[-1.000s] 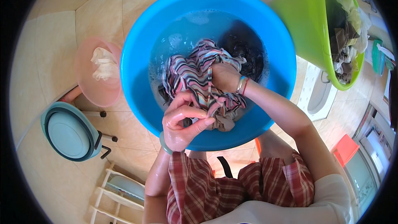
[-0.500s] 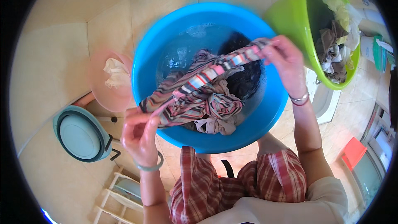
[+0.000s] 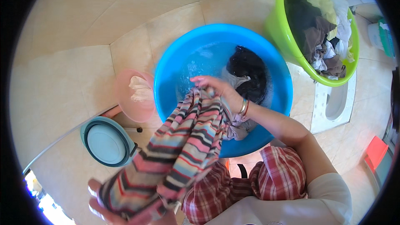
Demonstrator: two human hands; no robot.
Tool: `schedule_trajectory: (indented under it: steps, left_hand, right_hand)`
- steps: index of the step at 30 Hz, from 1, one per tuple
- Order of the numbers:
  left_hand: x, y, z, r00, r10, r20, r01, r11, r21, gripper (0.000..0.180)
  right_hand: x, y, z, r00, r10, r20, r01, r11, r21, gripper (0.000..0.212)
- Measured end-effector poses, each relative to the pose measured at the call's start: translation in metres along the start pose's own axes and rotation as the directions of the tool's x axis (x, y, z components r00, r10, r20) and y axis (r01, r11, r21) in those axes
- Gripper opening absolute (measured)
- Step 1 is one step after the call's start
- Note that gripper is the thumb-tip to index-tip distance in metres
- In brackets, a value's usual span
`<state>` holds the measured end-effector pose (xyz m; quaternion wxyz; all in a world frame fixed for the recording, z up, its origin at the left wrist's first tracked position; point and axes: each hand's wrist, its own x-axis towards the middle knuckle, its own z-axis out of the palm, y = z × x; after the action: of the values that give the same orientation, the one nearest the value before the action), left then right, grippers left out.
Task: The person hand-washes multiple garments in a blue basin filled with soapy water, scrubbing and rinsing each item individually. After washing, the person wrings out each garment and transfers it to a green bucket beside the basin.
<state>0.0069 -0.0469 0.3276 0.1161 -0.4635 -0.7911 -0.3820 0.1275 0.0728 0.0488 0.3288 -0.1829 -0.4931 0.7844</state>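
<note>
A wet striped garment in pink, grey, black and white is stretched between my hands, slanting from the blue tub toward the lower left. My right hand, above the tub, is closed on the garment's bunched upper end. At the lower left, my left hand holds the other end, with cloth draped over the palm and hiding part of the fingers. Inside the tub, a dark garment lies in soapy water, with paler cloth near the close side, partly behind my right forearm.
A green bucket heaped with clothes stands at the far right, beside a white squat toilet. Left of the tub are a pink basin with white cloth and a grey-blue collapsible basin. Something flat and red is at the right.
The striped garment has been lifted out of the tub and drawn toward the lower left by my left hand. My right hand has moved left and down, over the middle of the tub.
</note>
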Motion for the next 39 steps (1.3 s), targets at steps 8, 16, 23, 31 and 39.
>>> schedule_trajectory:
  steps: [8, 16, 23, 31, 39]
  left_hand:
    - [-0.017, -0.141, 0.082, 0.752, -0.398, 0.525, 0.641, 0.627, -0.442, 0.011]
    - [-0.077, -0.192, 0.15, 0.693, -0.13, 0.709, -0.051, 0.972, 0.228, 0.046]
    - [-0.112, -0.202, 0.249, 0.51, 0.154, 0.846, -0.403, 0.912, 0.077, 0.088]
    - [-0.129, -0.23, 0.294, 0.388, -0.015, 0.922, -0.394, 0.901, 0.181, 0.086]
    - [-0.1, -0.224, 0.313, 0.1, -0.26, 0.96, -0.092, 0.959, 0.269, 0.077]
  right_hand:
    - [0.026, -0.005, -0.089, 0.96, -0.183, -0.211, -0.03, 0.685, -0.728, 0.042]
    - [0.046, -0.006, -0.085, 0.999, 0.04, -0.002, -0.009, 0.186, -0.983, 0.067]
    - [0.044, 0.063, -0.072, 0.953, 0.232, 0.194, 0.239, -0.181, -0.954, 0.084]
    - [0.063, 0.1, -0.09, 0.947, 0.277, 0.165, 0.249, -0.303, -0.92, 0.062]
    - [0.086, 0.103, -0.093, 0.951, 0.266, 0.16, 0.236, -0.284, -0.929, 0.047]
